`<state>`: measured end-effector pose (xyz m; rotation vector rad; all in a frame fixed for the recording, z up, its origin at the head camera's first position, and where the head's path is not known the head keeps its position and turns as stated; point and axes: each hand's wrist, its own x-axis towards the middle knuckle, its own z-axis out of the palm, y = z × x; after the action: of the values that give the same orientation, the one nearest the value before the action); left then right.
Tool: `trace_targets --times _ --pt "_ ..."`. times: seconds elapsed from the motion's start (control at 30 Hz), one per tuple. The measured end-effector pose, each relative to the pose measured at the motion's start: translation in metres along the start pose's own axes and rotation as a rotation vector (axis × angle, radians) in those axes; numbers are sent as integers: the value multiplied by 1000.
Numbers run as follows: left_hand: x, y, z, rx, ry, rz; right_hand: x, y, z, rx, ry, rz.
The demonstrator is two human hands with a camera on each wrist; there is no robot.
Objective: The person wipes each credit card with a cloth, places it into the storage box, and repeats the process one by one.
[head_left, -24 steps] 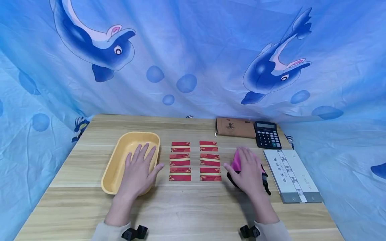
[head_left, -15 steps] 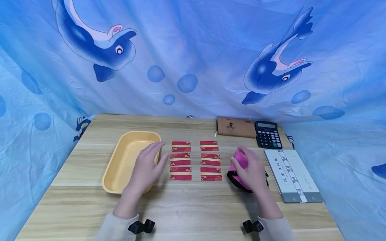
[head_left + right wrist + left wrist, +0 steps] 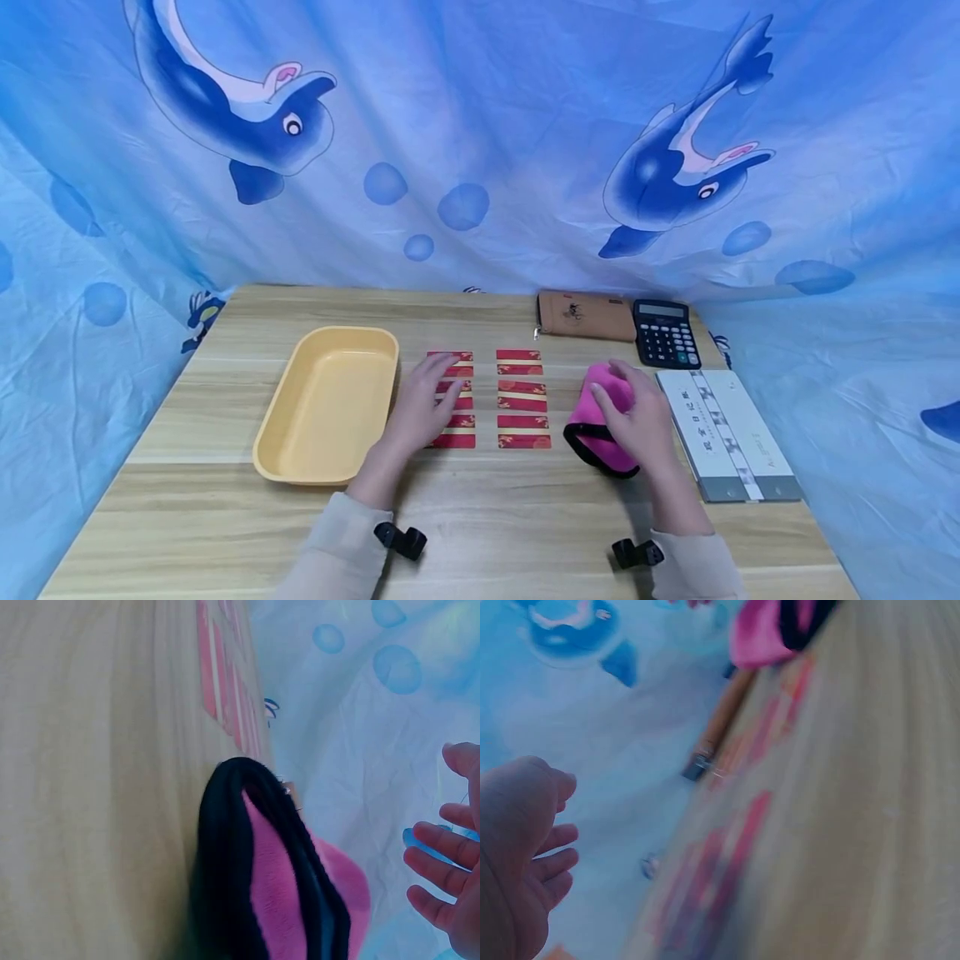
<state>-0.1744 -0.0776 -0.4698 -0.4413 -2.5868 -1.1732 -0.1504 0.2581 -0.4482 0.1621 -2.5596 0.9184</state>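
My left hand (image 3: 420, 408) hovers over the left column of red-and-gold cards (image 3: 453, 442), its fingers loosely bent and nothing held. In the left wrist view the same hand (image 3: 525, 855) appears at the left edge, apart from the blurred cards (image 3: 720, 862). A second column of cards (image 3: 522, 404) lies to its right. My right hand (image 3: 641, 417) is over the right side of a pink pouch with black trim (image 3: 592, 408), partly covering it. The right wrist view shows those fingers (image 3: 439, 870) spread and apart from the pouch (image 3: 277, 885), whose black-edged opening faces the camera.
A yellow plastic tray (image 3: 262, 433) stands left of the cards. Along the back right lie a brown zip wallet (image 3: 588, 317) and a black calculator (image 3: 667, 335). A white-and-grey notebook (image 3: 727, 437) lies at the right edge. A blue dolphin curtain (image 3: 465, 125) hangs behind the table.
My left hand has moved right, from over the yellow tray to over the left card column. The right hand has shifted slightly right and turned, uncovering more of the pink pouch.
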Motion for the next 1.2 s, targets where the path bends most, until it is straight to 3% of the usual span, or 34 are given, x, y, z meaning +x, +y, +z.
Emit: trace_targets --times 0.1,0.37,0.63,0.97,1.2 --pt "2 -9 14 40 6 -18 -1 6 1 1 0 -5" --pt "15 -28 41 -19 79 -118 -4 19 5 3 21 -9" --pt "25 -42 55 -29 110 -250 -7 24 6 19 18 -25" --pt "27 -50 64 68 131 -202 -9 31 6 -8 0 11" --pt "30 -42 75 64 100 -253 -10 35 7 3 4 -6"
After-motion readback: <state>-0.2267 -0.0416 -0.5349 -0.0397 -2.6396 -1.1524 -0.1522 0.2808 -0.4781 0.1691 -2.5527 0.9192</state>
